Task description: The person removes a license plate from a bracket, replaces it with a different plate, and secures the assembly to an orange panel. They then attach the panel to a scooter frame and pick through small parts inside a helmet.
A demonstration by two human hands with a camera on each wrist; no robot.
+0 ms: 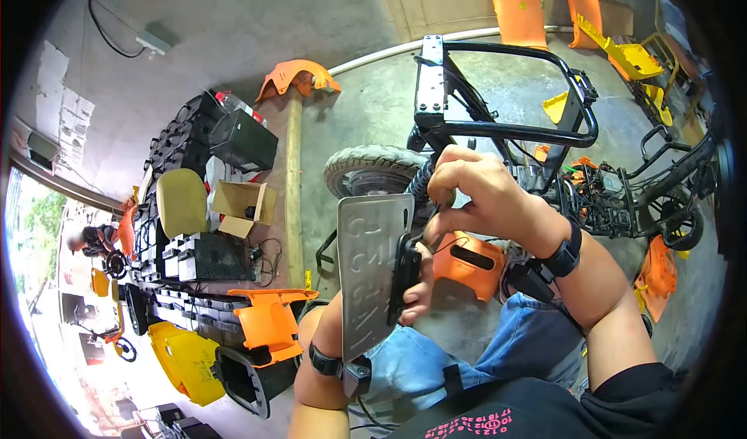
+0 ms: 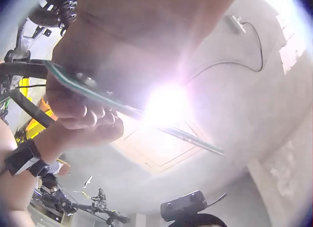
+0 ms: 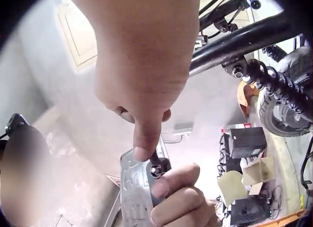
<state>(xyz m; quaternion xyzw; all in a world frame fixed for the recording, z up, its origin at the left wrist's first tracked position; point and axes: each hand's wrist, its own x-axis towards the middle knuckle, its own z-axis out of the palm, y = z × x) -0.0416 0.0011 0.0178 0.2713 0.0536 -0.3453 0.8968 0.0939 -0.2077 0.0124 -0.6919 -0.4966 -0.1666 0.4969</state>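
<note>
My left hand (image 1: pixel 418 287) grips an embossed metal licence plate (image 1: pixel 367 276) by the black bracket (image 1: pixel 403 276) on its face, fingers curled round the bracket's side. The plate stands roughly upright in the head view and edge-on in the left wrist view. Over the bracket's top end, my right hand (image 1: pixel 486 194) pinches a slim dark rod-like piece (image 3: pixel 155 157) between thumb and curled fingers. Its lower end meets a bolt (image 3: pixel 154 171) on the bracket, right beside my left fingertips (image 3: pixel 161 189). Most of the piece is hidden in my right hand; I cannot tell its kind.
A bare black vehicle frame (image 1: pixel 517 132) with a rear wheel (image 1: pixel 369 167) and shock absorber stands just ahead. Orange panels (image 1: pixel 471 266) lie around on the floor. To the left are black battery-like boxes (image 1: pixel 245 139), an open carton (image 1: pixel 237 199) and a yellow panel (image 1: pixel 183 361).
</note>
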